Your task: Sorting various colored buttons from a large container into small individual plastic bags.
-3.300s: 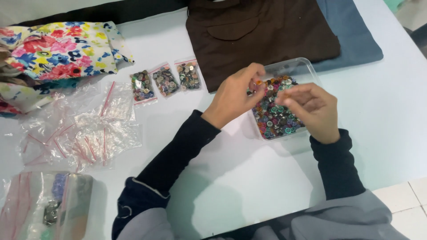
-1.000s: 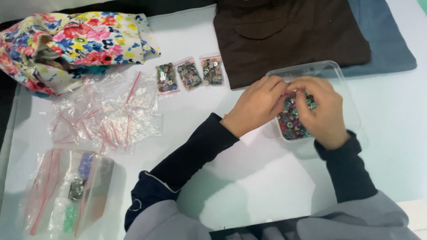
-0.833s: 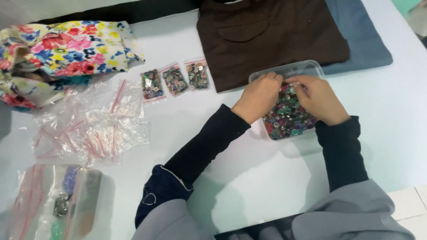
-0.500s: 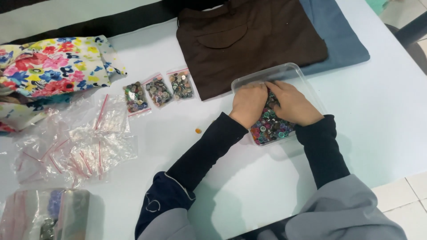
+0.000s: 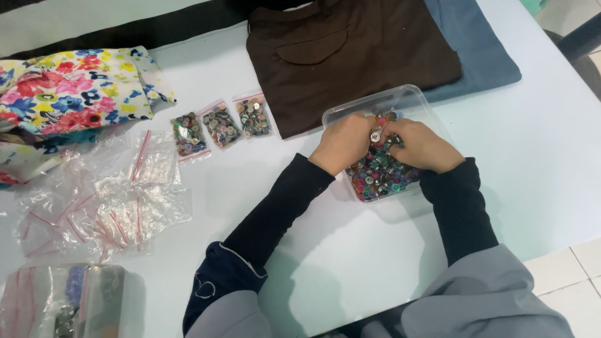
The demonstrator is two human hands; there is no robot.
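A clear plastic tub [image 5: 350, 110] full of mixed coloured buttons [image 5: 375, 178] sits on the white table. Both hands are down inside it. My left hand [image 5: 341, 143] is curled into the left side of the button pile. My right hand [image 5: 421, 145] is curled into the right side, fingers buried among the buttons. The fingertips are hidden, so what either one grips is not visible. A silver button [image 5: 375, 136] lies between the two hands.
Three small zip bags of buttons [image 5: 220, 125] lie left of the tub. Several empty clear zip bags [image 5: 103, 200] are spread further left, beside flowered cloth [image 5: 69, 94]. Folded brown [image 5: 350, 50] and blue [image 5: 482, 44] cloth lie behind the tub. The table edge is at lower right.
Both hands have stayed in the tub, working through the buttons. The camera view has shifted, so the tub now appears further right and lower.
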